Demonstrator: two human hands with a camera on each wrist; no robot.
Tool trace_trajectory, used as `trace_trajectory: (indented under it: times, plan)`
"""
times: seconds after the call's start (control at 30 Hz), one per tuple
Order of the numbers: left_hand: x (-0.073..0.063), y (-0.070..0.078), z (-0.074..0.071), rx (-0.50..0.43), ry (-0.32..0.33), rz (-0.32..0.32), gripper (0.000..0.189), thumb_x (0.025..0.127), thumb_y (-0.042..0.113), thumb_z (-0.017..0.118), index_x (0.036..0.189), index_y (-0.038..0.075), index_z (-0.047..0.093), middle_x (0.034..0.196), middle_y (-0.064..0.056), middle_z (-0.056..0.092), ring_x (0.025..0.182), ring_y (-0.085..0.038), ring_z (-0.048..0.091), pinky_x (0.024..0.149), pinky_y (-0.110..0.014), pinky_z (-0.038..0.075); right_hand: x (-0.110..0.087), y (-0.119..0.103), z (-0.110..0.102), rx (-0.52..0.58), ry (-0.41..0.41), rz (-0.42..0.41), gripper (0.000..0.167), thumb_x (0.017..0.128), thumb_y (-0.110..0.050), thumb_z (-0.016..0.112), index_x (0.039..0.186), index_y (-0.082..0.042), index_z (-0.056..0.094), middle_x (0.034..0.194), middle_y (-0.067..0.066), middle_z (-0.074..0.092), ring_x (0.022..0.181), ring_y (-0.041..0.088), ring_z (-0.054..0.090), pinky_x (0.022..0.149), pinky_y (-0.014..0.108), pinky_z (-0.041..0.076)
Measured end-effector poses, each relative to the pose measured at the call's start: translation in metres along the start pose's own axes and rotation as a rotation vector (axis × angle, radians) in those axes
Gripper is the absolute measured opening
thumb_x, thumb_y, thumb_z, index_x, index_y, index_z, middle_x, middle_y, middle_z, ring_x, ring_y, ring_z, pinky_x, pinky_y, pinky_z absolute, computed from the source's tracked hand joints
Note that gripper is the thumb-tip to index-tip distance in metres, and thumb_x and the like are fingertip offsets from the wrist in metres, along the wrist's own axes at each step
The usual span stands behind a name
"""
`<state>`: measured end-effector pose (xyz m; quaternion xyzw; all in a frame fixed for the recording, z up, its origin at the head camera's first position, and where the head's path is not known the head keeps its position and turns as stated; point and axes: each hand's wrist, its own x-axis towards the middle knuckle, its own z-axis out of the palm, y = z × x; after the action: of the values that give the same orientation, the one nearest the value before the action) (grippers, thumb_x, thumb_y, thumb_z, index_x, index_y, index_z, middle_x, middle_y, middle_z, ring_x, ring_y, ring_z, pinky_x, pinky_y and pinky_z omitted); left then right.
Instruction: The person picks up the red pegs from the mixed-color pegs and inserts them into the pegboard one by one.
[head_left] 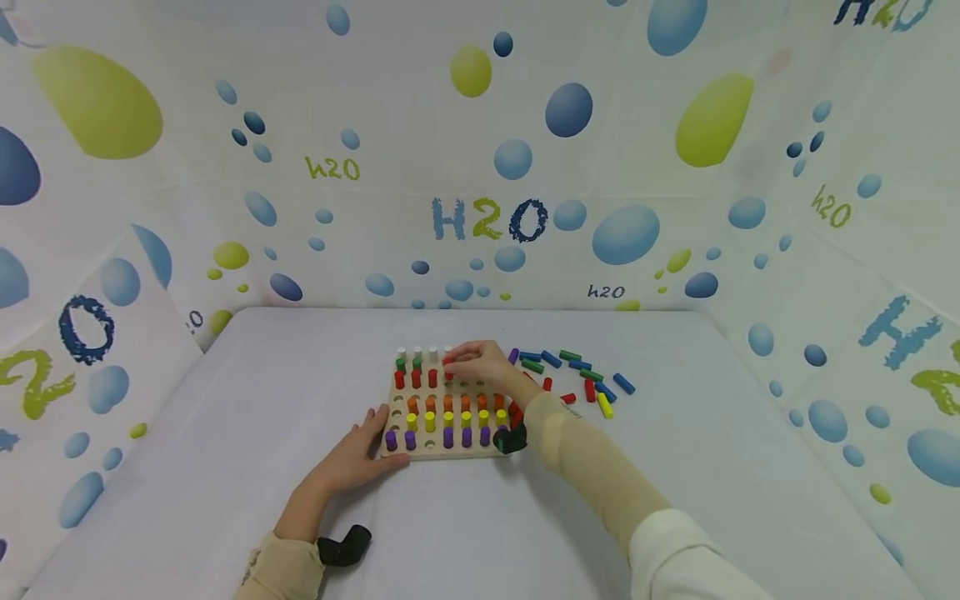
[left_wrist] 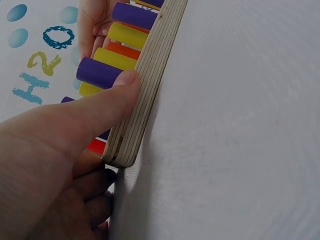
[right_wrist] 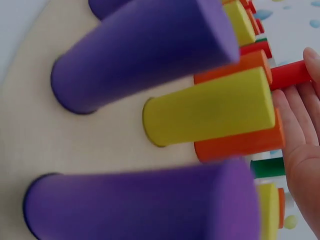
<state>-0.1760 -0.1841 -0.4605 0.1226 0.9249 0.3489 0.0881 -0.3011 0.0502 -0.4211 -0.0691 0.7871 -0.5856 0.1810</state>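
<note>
A wooden pegboard (head_left: 442,454) holds rows of coloured pegs, with purple pegs (head_left: 447,437) at the front and white ones (head_left: 432,353) at the back. My left hand (head_left: 354,460) grips its front left corner. In the left wrist view the thumb (left_wrist: 117,95) presses the board's front edge, beside a purple peg; the other fingers are bent at the side. Over the red row, my right hand (head_left: 483,363) pinches a red peg (right_wrist: 291,74) between thumb and fingers. Whether that peg's lower end is in a hole cannot be told; other pegs hide it.
Loose blue, green, red and yellow pegs lie scattered right of the board, among them a blue peg (head_left: 623,383) and a yellow peg (head_left: 605,405). Several board holes, such as one front hole (head_left: 430,444), hold no peg. A patterned backdrop (head_left: 480,150) surrounds the white table (head_left: 300,358).
</note>
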Motion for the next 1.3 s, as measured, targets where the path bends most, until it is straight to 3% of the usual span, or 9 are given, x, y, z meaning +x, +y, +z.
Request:
trace_trajectory:
  times: [0.2, 0.5, 0.97, 1.3]
  plan:
    - [0.001, -0.001, 0.001, 0.009, -0.002, -0.002, 0.099, 0.079, 0.051, 0.065, 0.144, -0.003, 0.014, 0.148, -0.024, 0.014, 0.136, -0.038, 0.007, 0.110, -0.051, 0.006, -0.001, 0.001, 0.000, 0.032, 0.021, 0.011, 0.024, 0.081, -0.016, 0.070, 0.103, -0.008, 0.066, 0.097, 0.005, 0.068, 0.088, 0.016, 0.063, 0.082, 0.029, 0.052]
    - [0.001, -0.003, 0.003, 0.017, 0.005, 0.004, 0.098, 0.079, 0.051, 0.065, 0.144, -0.003, 0.015, 0.147, -0.025, 0.014, 0.136, -0.039, 0.008, 0.110, -0.051, 0.006, -0.002, 0.006, 0.001, -0.024, 0.019, 0.022, 0.021, 0.081, -0.017, 0.070, 0.100, -0.009, 0.066, 0.096, 0.004, 0.068, 0.090, 0.017, 0.061, 0.086, 0.031, 0.049]
    - [-0.001, -0.002, 0.005, 0.025, 0.021, 0.013, 0.097, 0.079, 0.049, 0.065, 0.143, -0.004, 0.016, 0.147, -0.025, 0.015, 0.136, -0.039, 0.009, 0.110, -0.051, 0.007, -0.001, 0.012, 0.006, -0.021, -0.005, 0.014, 0.021, 0.080, -0.016, 0.072, 0.097, -0.006, 0.066, 0.091, 0.005, 0.069, 0.083, 0.017, 0.064, 0.075, 0.025, 0.053]
    - [-0.001, -0.003, 0.010, 0.020, 0.026, 0.018, 0.097, 0.079, 0.050, 0.065, 0.143, -0.004, 0.016, 0.147, -0.024, 0.015, 0.136, -0.039, 0.009, 0.110, -0.050, 0.006, 0.003, 0.018, 0.007, -0.109, 0.003, 0.026, 0.016, 0.079, -0.020, 0.073, 0.092, -0.013, 0.066, 0.088, 0.000, 0.069, 0.083, 0.016, 0.062, 0.075, 0.025, 0.051]
